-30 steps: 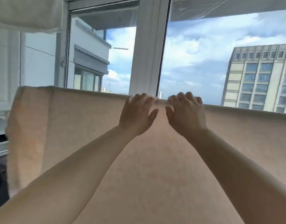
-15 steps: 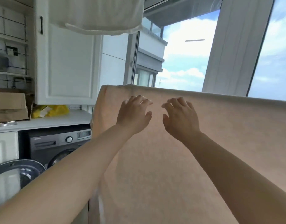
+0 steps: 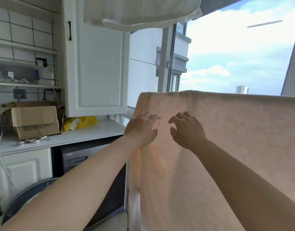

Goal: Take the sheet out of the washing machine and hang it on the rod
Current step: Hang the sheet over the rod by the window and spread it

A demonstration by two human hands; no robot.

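both hands slid down off top fold: my left hand [image 3: 141, 129], right hand [image 3: 187, 130] spread, holding nothing. pale peach soft cloth sheet [image 3: 226, 147] limp, light; best pinched at side hem.

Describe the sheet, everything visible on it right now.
The sheet is pale peach-pink, soft and faintly mottled, with daylight glowing through it. It hangs draped over a line at its top edge, falling flat past the frame bottom; the rod itself is hidden under the fold. Its left edge shows doubled layers. The left hand and right hand lie against its upper front with spread, slightly bent fingers, not gripping.
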